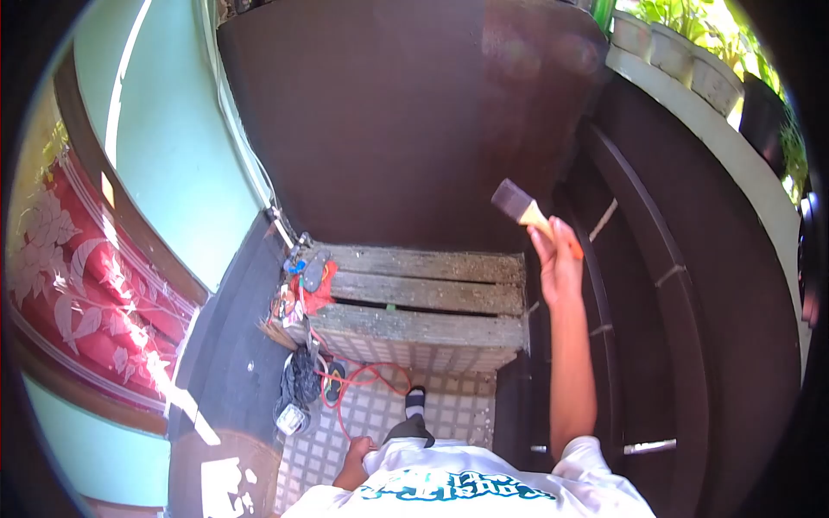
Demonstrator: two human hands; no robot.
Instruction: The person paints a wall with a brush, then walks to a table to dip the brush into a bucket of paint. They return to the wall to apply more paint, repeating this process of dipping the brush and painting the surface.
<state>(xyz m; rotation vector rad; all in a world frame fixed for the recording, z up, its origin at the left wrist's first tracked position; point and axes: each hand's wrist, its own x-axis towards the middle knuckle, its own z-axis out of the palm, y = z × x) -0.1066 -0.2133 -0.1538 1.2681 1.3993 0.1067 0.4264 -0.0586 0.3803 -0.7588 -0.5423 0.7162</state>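
Observation:
A paintbrush [537,219] with dark bristles and a pale wooden handle is held up in my right hand [560,255]. Its bristles point up and left, in front of the dark brown wall [371,112], and the handle's orange end shows past my fingers. Low beside my body, my left hand [361,447] is closed, its fingers curled; what they hold, if anything, is hidden. Near that hand, a red cord [345,406] loops over the tiled floor.
A weathered slatted wooden bench [423,293] stands against the wall, with a grey slipper [316,269] and red cloth at its left end. A black plastic bag [298,380] and a can [293,420] sit below. Potted plants [682,53] line the right ledge.

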